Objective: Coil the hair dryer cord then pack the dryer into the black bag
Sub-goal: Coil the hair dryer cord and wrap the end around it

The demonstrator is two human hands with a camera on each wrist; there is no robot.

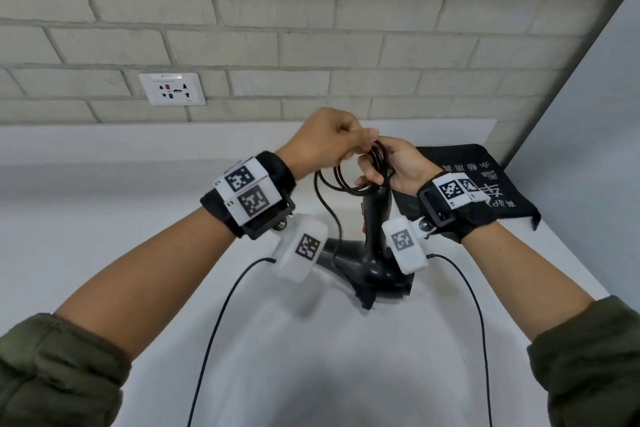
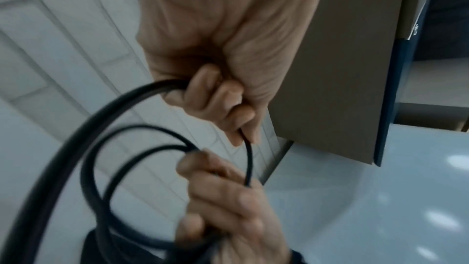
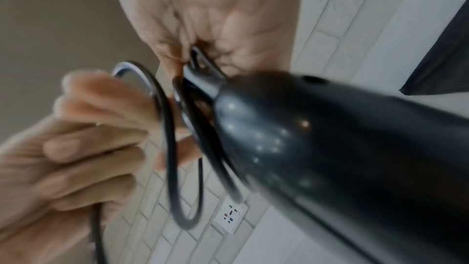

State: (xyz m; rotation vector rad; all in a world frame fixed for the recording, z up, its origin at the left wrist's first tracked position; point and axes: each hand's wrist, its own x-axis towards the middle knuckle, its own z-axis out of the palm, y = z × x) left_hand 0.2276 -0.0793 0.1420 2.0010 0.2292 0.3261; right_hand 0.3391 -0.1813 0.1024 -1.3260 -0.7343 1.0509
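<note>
The black hair dryer point(image 1: 376, 263) hangs handle-up above the white table, close and blurred in the right wrist view point(image 3: 330, 148). My right hand point(image 1: 388, 163) grips several loops of its black cord point(image 1: 341, 182) at the top of the handle. My left hand point(image 1: 332, 139) is closed round a strand of the cord, right beside the right hand. In the left wrist view my left hand point(image 2: 218, 95) holds the cord point(image 2: 101, 154), and the right hand point(image 2: 228, 198) holds the loops below. A loose strand hangs down to the left of the dryer. The black bag point(image 1: 485, 180) lies flat behind my right wrist.
The white table point(image 1: 104, 218) meets a pale brick wall holding a socket plate point(image 1: 172, 89). A grey panel point(image 1: 588, 149) borders the table's right side. Thin black camera cables point(image 1: 221, 315) hang from both wrists towards me.
</note>
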